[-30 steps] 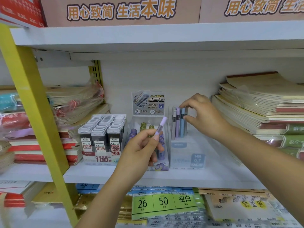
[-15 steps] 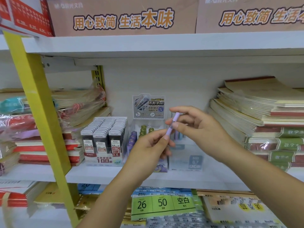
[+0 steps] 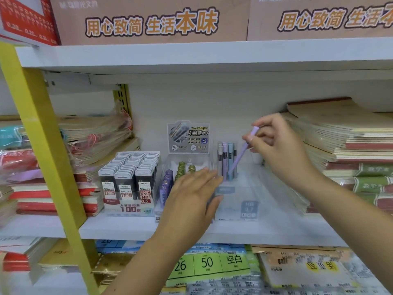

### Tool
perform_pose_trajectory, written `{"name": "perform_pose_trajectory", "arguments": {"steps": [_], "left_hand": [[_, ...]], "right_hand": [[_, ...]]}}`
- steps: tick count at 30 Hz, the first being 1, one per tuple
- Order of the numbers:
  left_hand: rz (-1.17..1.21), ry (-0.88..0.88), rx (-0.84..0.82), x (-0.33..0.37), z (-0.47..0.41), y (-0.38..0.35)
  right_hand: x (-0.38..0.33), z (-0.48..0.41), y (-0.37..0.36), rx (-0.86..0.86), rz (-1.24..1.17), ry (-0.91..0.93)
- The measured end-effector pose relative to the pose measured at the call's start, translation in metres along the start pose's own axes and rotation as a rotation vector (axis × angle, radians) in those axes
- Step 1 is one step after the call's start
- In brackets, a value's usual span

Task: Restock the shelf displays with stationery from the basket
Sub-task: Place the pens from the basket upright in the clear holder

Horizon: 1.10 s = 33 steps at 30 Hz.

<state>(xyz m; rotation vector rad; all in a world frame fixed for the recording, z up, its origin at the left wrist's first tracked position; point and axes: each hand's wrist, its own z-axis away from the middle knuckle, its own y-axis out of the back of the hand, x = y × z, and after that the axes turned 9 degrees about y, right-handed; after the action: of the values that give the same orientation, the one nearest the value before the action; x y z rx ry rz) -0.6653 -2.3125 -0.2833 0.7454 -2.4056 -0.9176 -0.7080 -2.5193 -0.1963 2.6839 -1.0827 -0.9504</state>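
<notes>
The lilac lead tube (image 3: pixel 242 153) has been passed from the left hand (image 3: pixel 191 201), now flat and open, to the right hand (image 3: pixel 278 150). It is pinched at its top and tilted into the clear display box (image 3: pixel 236 201) beside the standing tubes (image 3: pixel 225 160). Placement is judged nearly complete.

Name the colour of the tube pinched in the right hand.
Pale purple tube, pinched by the right hand; head view.

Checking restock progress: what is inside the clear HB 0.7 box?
A few upright tubes stand at the box's back; the right hand holds a tilted purple tube beside them. The left hand covers its front-left corner.
</notes>
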Motion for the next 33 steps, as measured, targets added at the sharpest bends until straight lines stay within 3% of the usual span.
{"name": "perform_pose_trajectory", "arguments": {"steps": [9, 16, 19, 24, 33], "left_hand": [[0.055, -0.013, -0.036, -0.007, 0.005, -0.007], [0.073, 0.010, -0.059, -0.007, 0.006, -0.006], [0.068, 0.013, -0.044, -0.006, 0.006, -0.006], [0.068, 0.001, -0.029, -0.007, 0.006, -0.007], [0.134, 0.015, -0.091, -0.005, 0.007, -0.003]], "right_hand": [[0.026, -0.001, -0.025, -0.206, 0.243, 0.076], [0.029, -0.007, -0.027, -0.247, 0.023, 0.006], [0.029, -0.010, -0.029, -0.258, 0.123, 0.017], [0.025, -0.015, -0.033, -0.236, 0.439, 0.184], [0.014, -0.009, -0.032, -0.305, 0.635, 0.184]]}}
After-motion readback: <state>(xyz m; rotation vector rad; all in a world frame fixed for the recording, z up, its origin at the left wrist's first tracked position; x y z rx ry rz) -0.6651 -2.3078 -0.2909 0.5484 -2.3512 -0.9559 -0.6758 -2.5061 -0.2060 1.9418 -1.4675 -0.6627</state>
